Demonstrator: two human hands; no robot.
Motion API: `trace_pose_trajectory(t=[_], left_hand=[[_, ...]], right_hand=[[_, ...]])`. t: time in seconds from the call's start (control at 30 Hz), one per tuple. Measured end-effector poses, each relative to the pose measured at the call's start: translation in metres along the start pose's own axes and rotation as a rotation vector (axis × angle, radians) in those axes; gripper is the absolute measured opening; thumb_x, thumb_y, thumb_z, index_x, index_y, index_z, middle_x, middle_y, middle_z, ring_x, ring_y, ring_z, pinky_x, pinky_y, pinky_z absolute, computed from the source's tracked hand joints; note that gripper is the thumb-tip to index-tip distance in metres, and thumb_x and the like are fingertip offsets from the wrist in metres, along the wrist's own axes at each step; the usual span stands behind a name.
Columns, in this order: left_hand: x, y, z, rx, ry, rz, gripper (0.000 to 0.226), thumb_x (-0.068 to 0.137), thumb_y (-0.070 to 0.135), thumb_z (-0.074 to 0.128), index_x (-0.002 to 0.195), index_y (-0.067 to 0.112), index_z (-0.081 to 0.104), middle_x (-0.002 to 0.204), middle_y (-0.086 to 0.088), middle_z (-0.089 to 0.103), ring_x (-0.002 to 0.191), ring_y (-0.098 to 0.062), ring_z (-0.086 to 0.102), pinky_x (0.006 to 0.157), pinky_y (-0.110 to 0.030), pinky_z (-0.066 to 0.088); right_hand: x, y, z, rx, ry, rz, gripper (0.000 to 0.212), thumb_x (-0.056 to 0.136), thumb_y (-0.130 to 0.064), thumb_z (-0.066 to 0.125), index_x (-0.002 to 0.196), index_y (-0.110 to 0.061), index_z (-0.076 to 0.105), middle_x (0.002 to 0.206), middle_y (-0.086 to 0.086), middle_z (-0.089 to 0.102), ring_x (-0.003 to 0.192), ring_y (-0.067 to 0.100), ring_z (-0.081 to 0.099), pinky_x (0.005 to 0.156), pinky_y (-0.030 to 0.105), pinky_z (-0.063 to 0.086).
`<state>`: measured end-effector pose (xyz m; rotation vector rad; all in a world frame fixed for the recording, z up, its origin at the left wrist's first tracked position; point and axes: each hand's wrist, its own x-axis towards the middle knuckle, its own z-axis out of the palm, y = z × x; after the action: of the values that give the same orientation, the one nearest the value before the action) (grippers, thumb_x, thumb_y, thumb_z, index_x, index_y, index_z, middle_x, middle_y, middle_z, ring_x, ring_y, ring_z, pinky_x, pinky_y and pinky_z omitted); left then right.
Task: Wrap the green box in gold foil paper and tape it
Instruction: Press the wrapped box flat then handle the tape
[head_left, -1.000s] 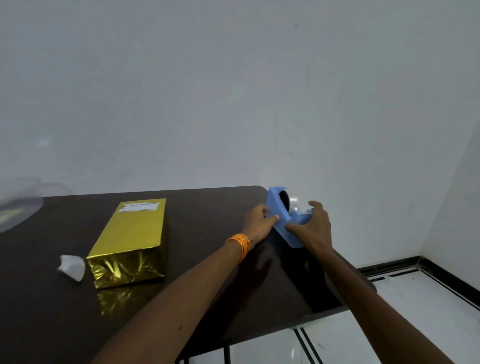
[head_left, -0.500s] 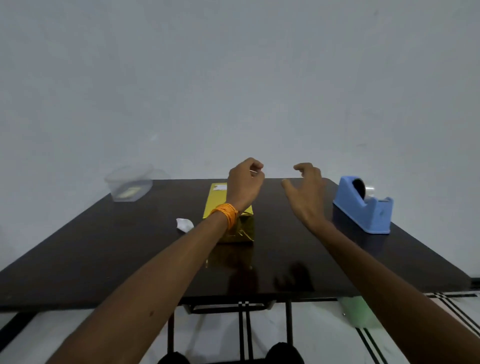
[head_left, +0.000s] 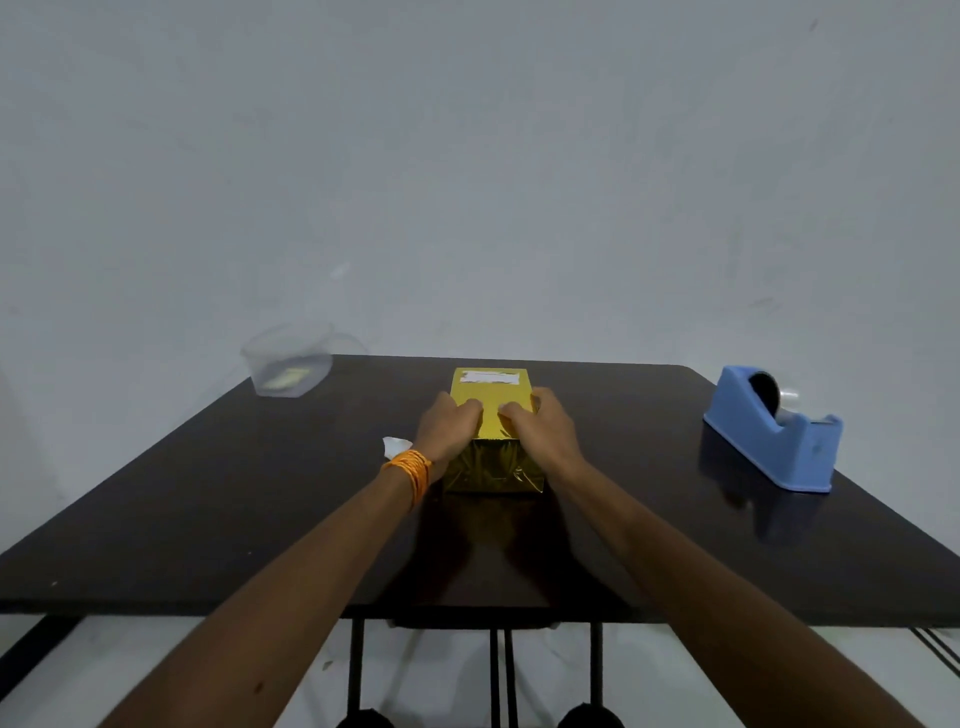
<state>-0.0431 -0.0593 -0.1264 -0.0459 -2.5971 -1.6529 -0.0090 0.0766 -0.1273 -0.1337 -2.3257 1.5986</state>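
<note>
Behind left hand (head_left: 447, 431), white scrap (head_left: 396, 446) half hidden, gold-wrapped box (head_left: 491, 384) partly covered

No legible text; label (head_left: 490, 377) on box (head_left: 491, 396) blurred.

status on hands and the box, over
Left hand and right hand grip gold-wrapped box top. Box sits mid-table. Tape dispenser clear, far right.

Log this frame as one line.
stage: pressing top | left hand: holds gold-wrapped box, fingers curled on top | right hand: same | tape dispenser: far right, untouched
</note>
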Motion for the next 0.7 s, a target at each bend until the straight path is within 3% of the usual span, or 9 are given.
trace_pose_trajectory(t=[0.17, 0.3, 0.53, 0.7], left_hand=[[0.033, -0.001, 0.006, 0.013, 0.002, -0.002, 0.040, 0.095, 0.033, 0.046, 0.123, 0.004, 0.048, 0.118, -0.013, 0.056, 0.096, -0.023, 0.053, 0.072, -0.033, 0.039], [0.072, -0.006, 0.015, 0.043, 0.020, -0.005, 0.052, 0.096, 0.035, 0.045, 0.136, 0.001, 0.041, 0.130, -0.016, 0.052, 0.108, -0.029, 0.054, 0.075, -0.034, 0.038], [0.142, -0.014, 0.021, 0.059, 0.041, 0.015, 0.045, 0.097, 0.035, 0.045, 0.131, 0.006, 0.044, 0.114, -0.008, 0.057, 0.091, -0.018, 0.055, 0.063, -0.030, 0.040], [0.158, -0.009, 0.016, 0.038, 0.024, -0.013, 0.034, 0.098, 0.035, 0.046, 0.123, 0.013, 0.046, 0.111, -0.004, 0.058, 0.098, -0.022, 0.059, 0.084, -0.042, 0.052]], right_hand=[[0.034, 0.008, 0.010, 0.017, 0.012, 0.028, 0.028, 0.092, -0.033, 0.060, 0.115, -0.017, 0.056, 0.106, -0.003, 0.061, 0.092, 0.013, 0.058, 0.070, 0.029, 0.046], [0.074, 0.019, 0.023, 0.022, 0.041, 0.043, 0.025, 0.086, -0.035, 0.060, 0.104, -0.017, 0.062, 0.101, -0.002, 0.066, 0.091, 0.016, 0.063, 0.076, 0.036, 0.051], [0.140, 0.033, 0.044, 0.038, 0.054, 0.033, 0.024, 0.086, -0.035, 0.060, 0.105, -0.019, 0.063, 0.097, -0.008, 0.066, 0.090, 0.012, 0.064, 0.075, 0.032, 0.052], [0.162, 0.030, 0.052, 0.030, 0.041, 0.045, 0.020, 0.088, -0.033, 0.061, 0.106, -0.030, 0.052, 0.100, -0.011, 0.063, 0.091, 0.010, 0.063, 0.079, 0.033, 0.055]])
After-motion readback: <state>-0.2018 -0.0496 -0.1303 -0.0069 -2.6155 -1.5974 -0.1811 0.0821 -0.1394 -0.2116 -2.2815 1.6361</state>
